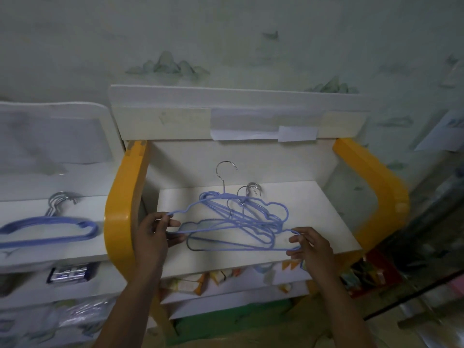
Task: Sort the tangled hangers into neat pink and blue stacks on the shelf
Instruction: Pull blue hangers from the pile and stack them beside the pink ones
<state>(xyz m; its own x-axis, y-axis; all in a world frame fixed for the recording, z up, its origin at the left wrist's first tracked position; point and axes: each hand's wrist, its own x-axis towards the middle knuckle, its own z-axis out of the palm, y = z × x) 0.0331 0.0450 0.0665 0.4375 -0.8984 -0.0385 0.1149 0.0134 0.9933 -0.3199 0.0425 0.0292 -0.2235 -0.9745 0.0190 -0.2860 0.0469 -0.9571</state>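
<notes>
blue cloud-shaped wire hangers [233,222] lie tangled on the white shelf [321,217]; left hand [153,234] and right hand [312,249] each pinch one hanger's ends.

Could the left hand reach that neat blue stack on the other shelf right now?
Probably not at once. The left hand is gripping one end of the tangled blue hangers, and the yellow side rail stands between it and the blue stack. It would have to let go first.
</notes>
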